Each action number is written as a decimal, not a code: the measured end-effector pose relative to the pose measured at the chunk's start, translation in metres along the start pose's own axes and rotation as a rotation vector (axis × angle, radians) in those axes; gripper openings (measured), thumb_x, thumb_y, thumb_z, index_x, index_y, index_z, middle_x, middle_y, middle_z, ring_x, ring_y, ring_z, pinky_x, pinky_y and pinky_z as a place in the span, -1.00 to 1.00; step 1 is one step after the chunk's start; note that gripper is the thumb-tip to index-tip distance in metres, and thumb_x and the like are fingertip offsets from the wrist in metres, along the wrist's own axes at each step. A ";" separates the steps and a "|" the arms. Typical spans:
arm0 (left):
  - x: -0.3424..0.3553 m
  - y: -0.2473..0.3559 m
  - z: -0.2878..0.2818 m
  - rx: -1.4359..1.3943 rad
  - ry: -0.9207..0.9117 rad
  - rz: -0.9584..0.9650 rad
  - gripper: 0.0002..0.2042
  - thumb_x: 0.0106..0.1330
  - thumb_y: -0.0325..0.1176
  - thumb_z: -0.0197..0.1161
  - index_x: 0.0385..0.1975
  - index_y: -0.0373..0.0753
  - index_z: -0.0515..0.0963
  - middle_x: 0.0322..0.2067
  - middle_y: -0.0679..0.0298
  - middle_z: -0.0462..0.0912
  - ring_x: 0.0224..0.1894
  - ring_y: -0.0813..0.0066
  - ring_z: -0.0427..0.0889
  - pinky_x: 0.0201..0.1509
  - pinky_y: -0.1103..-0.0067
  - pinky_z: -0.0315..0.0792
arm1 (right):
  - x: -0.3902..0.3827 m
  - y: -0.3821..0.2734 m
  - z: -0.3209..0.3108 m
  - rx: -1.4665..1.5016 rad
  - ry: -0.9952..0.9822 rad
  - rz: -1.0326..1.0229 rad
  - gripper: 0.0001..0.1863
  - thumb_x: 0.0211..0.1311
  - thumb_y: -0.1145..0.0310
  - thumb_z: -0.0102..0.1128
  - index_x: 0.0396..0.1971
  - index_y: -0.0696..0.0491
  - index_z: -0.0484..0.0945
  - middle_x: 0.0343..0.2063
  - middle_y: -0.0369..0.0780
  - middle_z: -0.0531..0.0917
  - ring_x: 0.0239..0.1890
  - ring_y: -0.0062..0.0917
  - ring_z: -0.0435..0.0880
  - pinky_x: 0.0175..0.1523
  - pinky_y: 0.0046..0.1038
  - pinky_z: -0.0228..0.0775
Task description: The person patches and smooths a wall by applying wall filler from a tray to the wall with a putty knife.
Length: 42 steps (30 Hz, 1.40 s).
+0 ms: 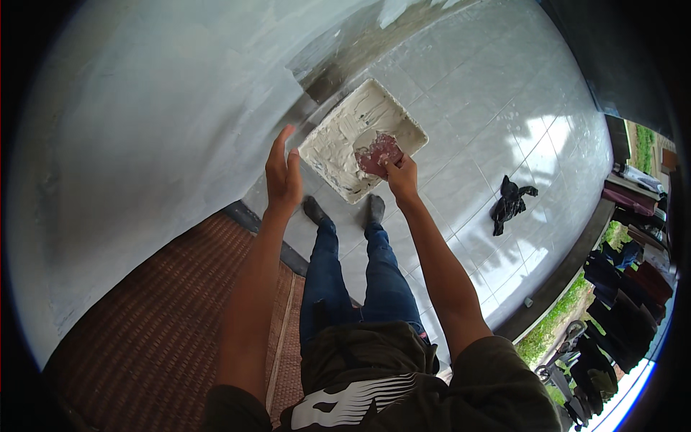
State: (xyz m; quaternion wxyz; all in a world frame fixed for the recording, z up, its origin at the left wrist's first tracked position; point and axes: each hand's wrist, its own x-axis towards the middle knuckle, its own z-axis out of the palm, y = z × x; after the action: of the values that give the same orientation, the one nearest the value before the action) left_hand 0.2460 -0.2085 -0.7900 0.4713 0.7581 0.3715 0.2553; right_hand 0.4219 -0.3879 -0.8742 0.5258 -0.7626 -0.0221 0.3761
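Observation:
A rectangular, pale tray (327,170) with putty-smeared walls stands in front of my feet. Thick off-white putty (344,129) coats its inside in ridges. My right hand (403,178) grips a flat reddish-brown putty spreader (378,154) by its near edge. The spreader is over the tray's near right part, its far side smeared with putty. To the left of the tray, my left hand (285,176) is raised beside the wall, fingers stretched out and holding nothing. Whether that hand touches the wall, I cannot tell.
A grey-white wall (158,108) rises along the left. Brown woven matting (173,295) lies at the lower left. On the grey tiled floor (461,93), a crumpled black plastic bag (511,204) lies to the right. Dark clothes (619,309) hang beyond the floor's edge.

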 end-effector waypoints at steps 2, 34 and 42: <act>0.001 -0.020 0.004 -0.005 -0.016 -0.004 -0.52 0.39 -0.33 -0.10 0.26 -0.44 0.33 0.23 -0.15 0.44 0.33 -0.02 0.38 0.45 0.29 0.16 | 0.014 0.016 0.008 -0.012 0.023 0.007 -0.77 0.29 0.44 0.28 -0.12 0.20 0.54 -0.28 -0.23 0.67 -0.28 -0.58 0.68 -0.24 -0.46 0.65; -0.007 -0.160 0.057 -0.058 -0.139 -0.130 -0.52 0.41 -0.34 -0.09 0.27 -0.48 0.32 0.21 -0.16 0.45 0.31 -0.01 0.40 0.42 0.30 0.20 | 0.187 0.112 0.088 -0.361 0.188 -0.065 -0.64 0.08 0.23 0.37 -0.31 0.25 0.59 -0.35 0.04 0.69 -0.24 -0.13 0.70 -0.07 -0.24 0.48; -0.009 -0.158 0.062 -0.054 -0.148 -0.110 -0.51 0.41 -0.33 -0.09 0.28 -0.46 0.31 0.22 -0.15 0.45 0.32 0.00 0.40 0.43 0.30 0.19 | 0.185 0.108 0.094 -0.009 0.064 0.058 -0.70 0.17 0.43 0.28 -0.13 0.25 0.56 -0.25 -0.10 0.69 -0.23 -0.36 0.73 -0.13 -0.37 0.59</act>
State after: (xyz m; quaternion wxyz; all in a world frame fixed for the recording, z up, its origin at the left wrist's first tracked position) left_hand 0.2353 -0.2040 -0.9598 0.5309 0.7404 0.3698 0.1822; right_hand 0.4591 -0.2830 -1.0794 0.5116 -0.7769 0.0148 0.3666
